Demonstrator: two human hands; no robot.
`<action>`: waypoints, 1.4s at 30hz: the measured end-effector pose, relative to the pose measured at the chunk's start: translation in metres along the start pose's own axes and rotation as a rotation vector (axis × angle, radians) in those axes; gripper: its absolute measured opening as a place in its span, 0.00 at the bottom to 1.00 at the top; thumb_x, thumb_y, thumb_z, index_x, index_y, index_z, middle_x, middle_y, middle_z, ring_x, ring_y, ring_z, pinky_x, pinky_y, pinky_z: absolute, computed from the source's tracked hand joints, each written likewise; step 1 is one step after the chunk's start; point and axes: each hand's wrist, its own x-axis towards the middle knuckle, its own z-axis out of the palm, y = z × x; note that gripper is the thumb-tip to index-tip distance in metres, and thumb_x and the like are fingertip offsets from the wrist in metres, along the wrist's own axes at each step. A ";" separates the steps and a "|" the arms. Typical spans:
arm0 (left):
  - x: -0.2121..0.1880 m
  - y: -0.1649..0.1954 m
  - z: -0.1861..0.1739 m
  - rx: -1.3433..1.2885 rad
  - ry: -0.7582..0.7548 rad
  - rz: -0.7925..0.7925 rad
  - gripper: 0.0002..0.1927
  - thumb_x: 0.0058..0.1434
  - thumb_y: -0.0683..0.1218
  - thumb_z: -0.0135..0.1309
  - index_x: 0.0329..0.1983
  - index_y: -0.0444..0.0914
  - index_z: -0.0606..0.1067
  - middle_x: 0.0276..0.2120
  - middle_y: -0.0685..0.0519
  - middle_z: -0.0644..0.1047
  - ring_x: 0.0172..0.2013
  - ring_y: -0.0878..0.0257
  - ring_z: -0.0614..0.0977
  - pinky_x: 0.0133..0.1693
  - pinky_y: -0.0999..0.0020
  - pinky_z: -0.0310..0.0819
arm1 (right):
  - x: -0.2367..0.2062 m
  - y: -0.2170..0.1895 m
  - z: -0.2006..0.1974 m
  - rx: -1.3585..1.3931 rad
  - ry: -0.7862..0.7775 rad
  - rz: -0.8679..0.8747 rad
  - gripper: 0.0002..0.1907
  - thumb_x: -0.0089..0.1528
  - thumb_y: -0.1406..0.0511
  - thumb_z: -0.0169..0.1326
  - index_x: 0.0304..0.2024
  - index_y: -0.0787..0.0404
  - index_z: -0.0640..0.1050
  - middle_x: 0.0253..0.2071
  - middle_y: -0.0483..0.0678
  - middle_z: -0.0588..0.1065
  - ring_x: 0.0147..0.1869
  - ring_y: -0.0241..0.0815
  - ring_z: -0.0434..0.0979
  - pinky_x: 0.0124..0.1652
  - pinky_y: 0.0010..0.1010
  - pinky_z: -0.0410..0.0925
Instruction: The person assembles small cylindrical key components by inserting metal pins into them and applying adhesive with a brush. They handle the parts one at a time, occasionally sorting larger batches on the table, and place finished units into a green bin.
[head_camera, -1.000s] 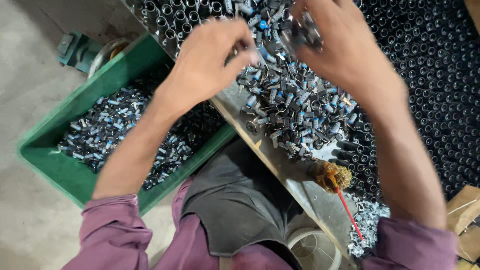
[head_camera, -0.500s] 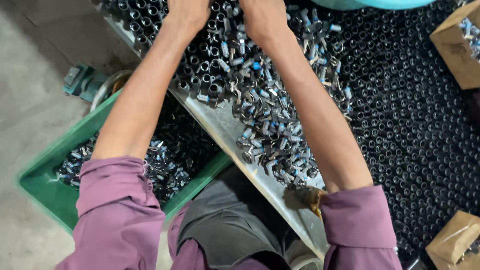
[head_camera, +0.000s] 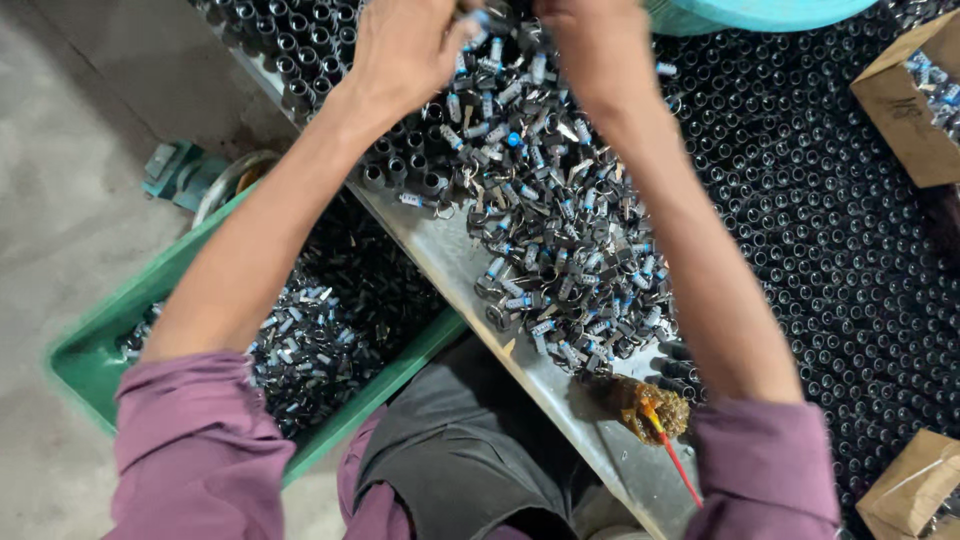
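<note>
Both hands are raised to the top edge of the frame, over the far end of a heap of small metal parts (head_camera: 560, 240) with blue-grey sleeves. The left hand (head_camera: 405, 50) is seen from the back, its fingers (head_camera: 455, 40) curled down onto a few parts at the top of the heap; what exactly is pinched cannot be told, as the tips are cut off by the frame. The right hand (head_camera: 590, 40) is bent the same way just beside it, and its grip is hidden too.

The heap is spread along the bare metal edge of the counter (head_camera: 450, 270), in the middle of the frame, probably so that loose pieces stay within reach of both hands. To the right, rows of upright dark tubes (head_camera: 820, 260) are packed close together. A green crate (head_camera: 90, 365) holding more of the small parts is set at lower left, below the counter edge, near the person's lap. A sticky brown lump with a red stick (head_camera: 655, 415) lies at the near edge, and cardboard boxes (head_camera: 905, 95) stand at the right.
</note>
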 end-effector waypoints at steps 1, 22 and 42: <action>-0.005 0.003 -0.004 -0.188 -0.021 0.057 0.08 0.68 0.44 0.59 0.47 0.35 0.79 0.37 0.47 0.82 0.36 0.52 0.85 0.38 0.57 0.77 | -0.017 -0.001 -0.025 -0.026 0.028 -0.109 0.04 0.66 0.69 0.60 0.44 0.61 0.80 0.40 0.51 0.80 0.43 0.49 0.82 0.43 0.38 0.73; 0.013 -0.020 0.071 0.253 -0.062 -0.542 0.24 0.51 0.48 0.68 0.47 0.37 0.72 0.42 0.42 0.78 0.44 0.40 0.80 0.40 0.44 0.76 | 0.082 0.014 0.093 -0.317 -0.018 0.031 0.06 0.57 0.68 0.56 0.35 0.53 0.82 0.43 0.52 0.77 0.50 0.57 0.76 0.42 0.49 0.72; 0.021 -0.016 0.069 0.119 -0.008 -0.577 0.19 0.56 0.40 0.62 0.47 0.32 0.67 0.45 0.36 0.74 0.43 0.36 0.80 0.43 0.45 0.76 | 0.100 0.010 0.088 -0.424 -0.261 0.035 0.07 0.53 0.70 0.64 0.34 0.56 0.84 0.43 0.52 0.78 0.54 0.58 0.75 0.47 0.44 0.74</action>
